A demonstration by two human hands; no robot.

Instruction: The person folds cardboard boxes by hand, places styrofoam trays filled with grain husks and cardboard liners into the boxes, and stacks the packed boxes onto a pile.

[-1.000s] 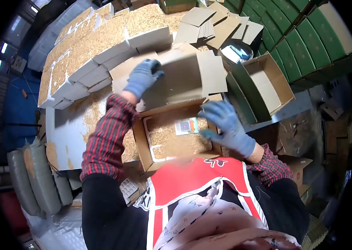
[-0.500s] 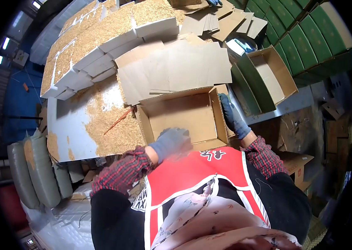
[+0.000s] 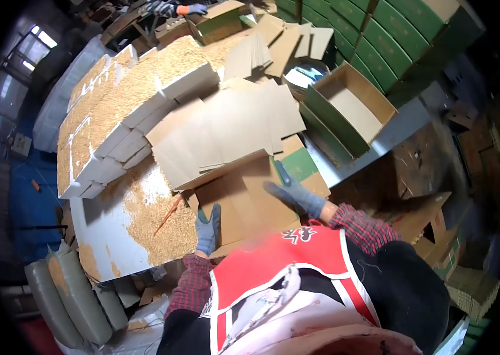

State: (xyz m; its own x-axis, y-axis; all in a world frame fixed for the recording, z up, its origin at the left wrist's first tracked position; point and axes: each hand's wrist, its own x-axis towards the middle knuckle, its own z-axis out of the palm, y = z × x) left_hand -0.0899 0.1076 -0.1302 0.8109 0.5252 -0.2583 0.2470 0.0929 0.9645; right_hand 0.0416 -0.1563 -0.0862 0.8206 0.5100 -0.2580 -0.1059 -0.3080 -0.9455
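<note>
An open brown cardboard box (image 3: 235,204) is in front of me at the table's near edge. My left hand (image 3: 207,231), in a blue-grey glove, rests at its left wall with the fingers stretched upward. On the right, my gloved right hand (image 3: 298,194) has its fingers and thumb spread over the box's right side. A cardboard piece with a green face (image 3: 300,164) shows beyond the right hand. Flat grey cardboard sheets (image 3: 232,127) lie just behind the box.
White boxes topped with yellowish shavings (image 3: 137,89) stand in rows at the back left. Loose shavings (image 3: 158,234) and a reddish strip (image 3: 168,216) lie left of the box. Green open boxes (image 3: 353,103) stand right, before stacked green boxes (image 3: 383,50). Another person's gloved hand (image 3: 192,9) is at the far back.
My left hand has moved from the box's near middle to its left wall. The right hand has gone from the outer right wall to over the right side, fingers spreading. The view has turned.
</note>
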